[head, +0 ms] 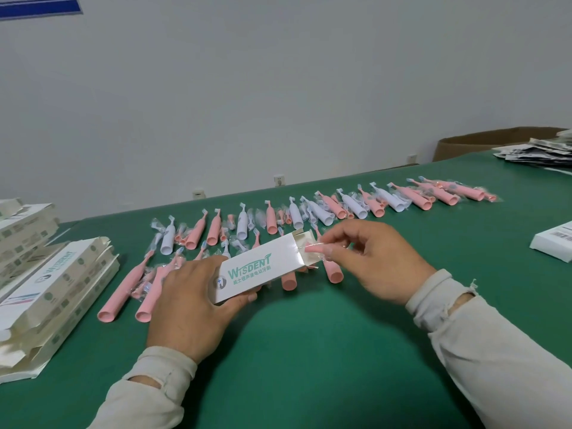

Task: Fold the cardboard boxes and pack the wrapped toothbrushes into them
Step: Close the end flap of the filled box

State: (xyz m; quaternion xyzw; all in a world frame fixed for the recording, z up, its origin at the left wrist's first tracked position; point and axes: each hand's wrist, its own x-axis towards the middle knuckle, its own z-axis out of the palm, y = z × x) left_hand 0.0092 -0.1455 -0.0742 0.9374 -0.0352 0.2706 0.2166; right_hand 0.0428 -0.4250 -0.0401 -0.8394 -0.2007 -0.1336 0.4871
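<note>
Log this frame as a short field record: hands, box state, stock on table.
left hand: grips the Wisdent box at its near end
right hand: pinches a pink wrapped toothbrush at the box mouth
box state: folded, far end open, toothbrush partly inside
loose toothbrushes: pink and white, wrapped, in rows on the green table
flat boxes: stacked at left

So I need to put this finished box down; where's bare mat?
Bare green mat lies between your sleeves, and right of the right hand toward the white box. Crowded: the toothbrush rows beyond, flat boxes at left.
</note>
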